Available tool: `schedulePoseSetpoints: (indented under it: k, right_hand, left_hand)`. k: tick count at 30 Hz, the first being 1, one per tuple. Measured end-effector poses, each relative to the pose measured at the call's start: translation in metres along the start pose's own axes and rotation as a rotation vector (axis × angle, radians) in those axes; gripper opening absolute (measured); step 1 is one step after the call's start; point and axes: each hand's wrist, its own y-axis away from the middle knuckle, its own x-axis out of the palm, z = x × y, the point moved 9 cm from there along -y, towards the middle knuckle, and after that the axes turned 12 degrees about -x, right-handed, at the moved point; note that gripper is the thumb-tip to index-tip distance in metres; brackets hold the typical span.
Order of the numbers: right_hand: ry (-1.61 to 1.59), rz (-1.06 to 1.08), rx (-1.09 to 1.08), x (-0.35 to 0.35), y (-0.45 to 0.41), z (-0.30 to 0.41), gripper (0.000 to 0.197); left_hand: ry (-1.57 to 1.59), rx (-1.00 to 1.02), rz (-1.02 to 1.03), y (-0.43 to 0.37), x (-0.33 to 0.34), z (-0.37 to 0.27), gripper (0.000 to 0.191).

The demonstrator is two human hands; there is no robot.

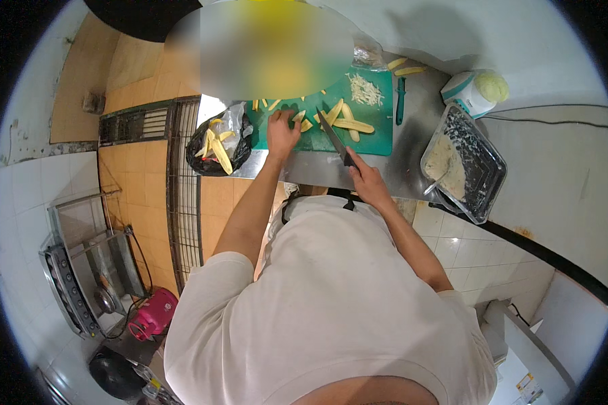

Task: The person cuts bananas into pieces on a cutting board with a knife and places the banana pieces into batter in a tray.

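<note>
My right hand (369,181) grips the black handle of a kitchen knife (334,139), whose blade points up and left over a green cutting board (372,147). The tip lies by several long, pale yellow peeled slices (353,124), perhaps banana or plantain. My left hand (283,132) rests on the board's left part, fingers bent beside short cut pieces (306,125); whether it holds one cannot be told. A heap of thin pale strips (365,90) lies at the board's upper right.
A black plastic bag (195,152) holding yellow peels stands left of the board. A green-handled knife (400,101) lies to its right. Farther right are a clear tray (491,177) with pale mixture and a white-and-teal appliance (463,96) bearing a round pale green item. A blur hides the top.
</note>
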Motion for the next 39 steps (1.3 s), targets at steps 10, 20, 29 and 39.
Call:
schedulePoseSetpoints:
  k: [10, 20, 29, 39]
  right_hand:
    - [-0.102, -0.211, -0.154, -0.006, 0.011, -0.005, 0.054]
    - [-0.231, -0.228, -0.034, -0.008, 0.024, -0.016, 0.053]
    - [-0.208, -0.347, 0.003, -0.016, 0.042, -0.036, 0.053]
    - [-0.394, -0.413, 0.108, -0.014, 0.066, -0.050, 0.054]
  left_hand:
    - [-0.182, 0.031, 0.308, -0.026, 0.022, -0.017, 0.032]
    - [-0.178, 0.009, 0.288, -0.037, 0.020, -0.007, 0.026]
    - [0.073, -0.012, 0.109, -0.038, -0.005, -0.007, 0.032]
    - [0.280, 0.059, 0.329, -0.017, 0.042, -0.058, 0.029]
